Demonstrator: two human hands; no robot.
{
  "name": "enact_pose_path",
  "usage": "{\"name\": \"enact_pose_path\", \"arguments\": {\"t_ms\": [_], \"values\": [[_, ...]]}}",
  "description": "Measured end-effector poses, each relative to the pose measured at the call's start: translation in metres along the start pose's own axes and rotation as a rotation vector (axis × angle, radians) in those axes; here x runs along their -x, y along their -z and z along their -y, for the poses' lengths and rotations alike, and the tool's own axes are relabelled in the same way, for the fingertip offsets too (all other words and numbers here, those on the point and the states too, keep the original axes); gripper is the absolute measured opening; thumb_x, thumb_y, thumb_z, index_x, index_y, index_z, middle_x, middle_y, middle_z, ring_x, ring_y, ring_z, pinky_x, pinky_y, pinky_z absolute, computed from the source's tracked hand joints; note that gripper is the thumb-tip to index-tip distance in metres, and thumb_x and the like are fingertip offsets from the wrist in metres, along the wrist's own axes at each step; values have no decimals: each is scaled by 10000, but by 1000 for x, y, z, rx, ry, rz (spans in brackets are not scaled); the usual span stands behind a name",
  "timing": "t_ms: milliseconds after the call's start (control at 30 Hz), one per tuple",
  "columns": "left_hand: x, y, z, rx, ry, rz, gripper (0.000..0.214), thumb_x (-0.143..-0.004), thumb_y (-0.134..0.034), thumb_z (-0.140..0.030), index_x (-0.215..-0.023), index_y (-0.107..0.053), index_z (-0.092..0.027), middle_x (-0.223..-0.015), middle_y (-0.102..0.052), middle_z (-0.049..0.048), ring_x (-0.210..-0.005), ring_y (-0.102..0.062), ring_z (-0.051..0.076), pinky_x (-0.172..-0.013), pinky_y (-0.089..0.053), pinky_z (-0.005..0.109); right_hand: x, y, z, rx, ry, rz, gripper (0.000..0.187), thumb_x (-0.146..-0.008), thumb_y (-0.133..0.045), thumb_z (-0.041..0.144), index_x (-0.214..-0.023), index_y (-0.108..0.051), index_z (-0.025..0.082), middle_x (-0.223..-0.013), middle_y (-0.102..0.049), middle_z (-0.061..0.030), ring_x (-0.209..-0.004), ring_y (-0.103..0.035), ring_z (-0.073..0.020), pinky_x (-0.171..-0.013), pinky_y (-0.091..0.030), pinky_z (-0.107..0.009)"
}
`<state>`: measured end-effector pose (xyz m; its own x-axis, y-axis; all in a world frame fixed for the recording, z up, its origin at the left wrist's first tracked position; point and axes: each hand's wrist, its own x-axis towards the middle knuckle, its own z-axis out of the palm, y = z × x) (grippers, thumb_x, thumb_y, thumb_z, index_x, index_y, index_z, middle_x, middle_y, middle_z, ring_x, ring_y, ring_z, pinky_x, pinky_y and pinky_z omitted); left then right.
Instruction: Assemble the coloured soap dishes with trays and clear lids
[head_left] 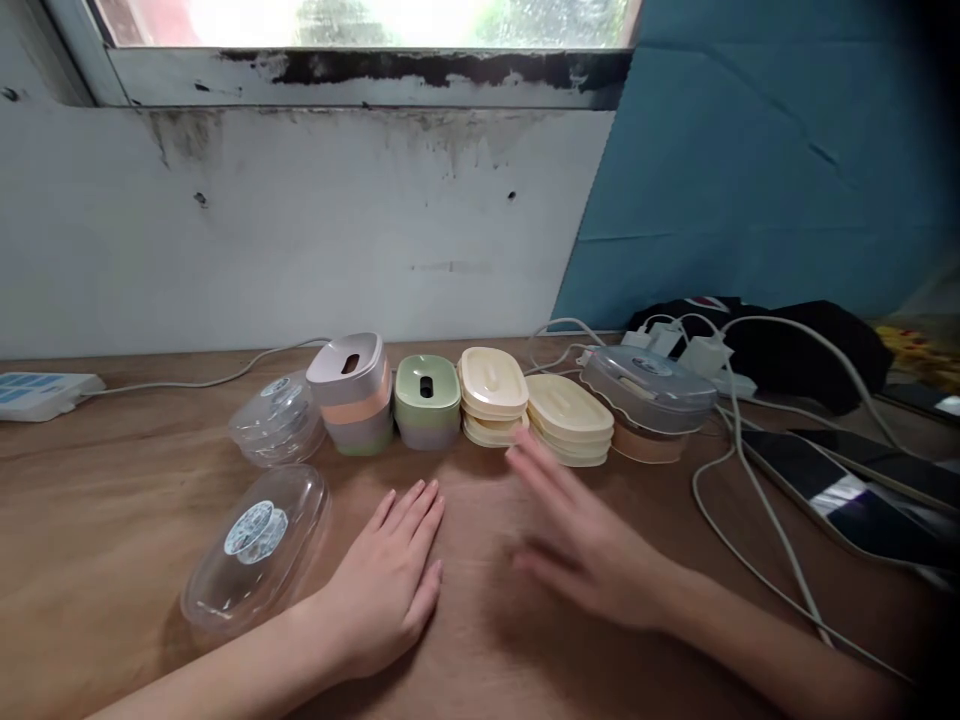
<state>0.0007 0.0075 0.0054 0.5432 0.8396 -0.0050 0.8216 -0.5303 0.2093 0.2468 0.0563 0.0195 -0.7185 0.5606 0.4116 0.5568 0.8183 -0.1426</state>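
My left hand [394, 585] lies flat on the wooden table, fingers stretched out and holding nothing. Beside it is a clear oval plastic lid [300, 510] with a round sticker. My right hand [574, 535], a little blurred, hovers over the table with thumb and fingers apart. Its fingertips are close to stacked cream lids [493, 380] and a second stack of longer cream lids [570, 408]; whether they touch I cannot tell. Behind my left hand stand a tall stack of lilac, orange and green containers [351, 395] and a shorter green and lilac stack [427, 400].
Clear round lids [277, 418] are piled at the left, near a white power strip [49, 395]. At the right are a container with a clear lid [649, 385], white chargers [705, 357], loose white cables [739, 460], dark phones [847, 495] and black cloth [810, 350].
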Motion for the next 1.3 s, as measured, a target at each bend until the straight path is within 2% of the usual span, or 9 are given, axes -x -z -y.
{"name": "enact_pose_path", "arguments": {"t_ms": [67,100,167,400,867,1100,1300], "values": [[0,5,0,-29,26,27,554,-924,-289,-332,-1403,-226,-61,-1475,-165,127,-1361,-135,256,-1091,-181,490,0,-5,18,-170,192,355,674,-892,-432,383,-1445,-94,199,-1501,-151,-110,-1370,-92,-265,-1080,-219,-477],[0,6,0,-38,29,37,557,-929,-280,-345,-1406,-220,-65,-1476,-153,121,-1363,-121,254,-1093,-176,485,-1,-6,24,-215,218,464,636,-899,-419,396,-1440,-140,209,-1493,-187,-98,-1368,-100,-262,-1087,-192,-487],[0,7,0,-47,30,47,550,-934,-271,-349,-1407,-218,-75,-1478,-139,115,-1365,-102,249,-1095,-167,480,-3,-5,28,-259,184,552,571,-913,-389,408,-1424,-217,218,-1483,-212,-82,-1365,-117,-256,-1094,-147,-499],[2,6,1,-27,-8,62,563,-943,-257,-395,-1411,-208,-87,-1479,-137,112,-1368,-82,240,-1100,-150,479,-5,-5,25,-249,84,550,493,-933,-338,406,-1402,-273,269,-1485,-197,-20,-1371,-95,-238,-1098,-112,-512],[3,5,2,7,-19,18,557,-934,-303,-371,-1401,-240,-73,-1470,-167,135,-1364,-102,261,-1092,-161,497,-3,-7,24,-269,68,472,476,-919,-402,363,-1382,-311,305,-1476,-245,-31,-1366,-115,-273,-1080,-109,-557],[3,6,1,2,-17,31,562,-938,-287,-378,-1403,-230,-67,-1471,-160,141,-1365,-96,264,-1093,-159,496,-4,-6,24,-216,60,542,477,-930,-350,400,-1394,-276,312,-1490,-196,-22,-1369,-76,-282,-1064,-109,-589],[2,6,1,-15,-17,40,560,-939,-281,-375,-1404,-225,-67,-1473,-154,137,-1366,-94,260,-1091,-158,499,-4,-6,23,-244,71,511,480,-926,-375,379,-1391,-291,296,-1484,-219,-39,-1368,-91,-282,-1071,-101,-578]]}}
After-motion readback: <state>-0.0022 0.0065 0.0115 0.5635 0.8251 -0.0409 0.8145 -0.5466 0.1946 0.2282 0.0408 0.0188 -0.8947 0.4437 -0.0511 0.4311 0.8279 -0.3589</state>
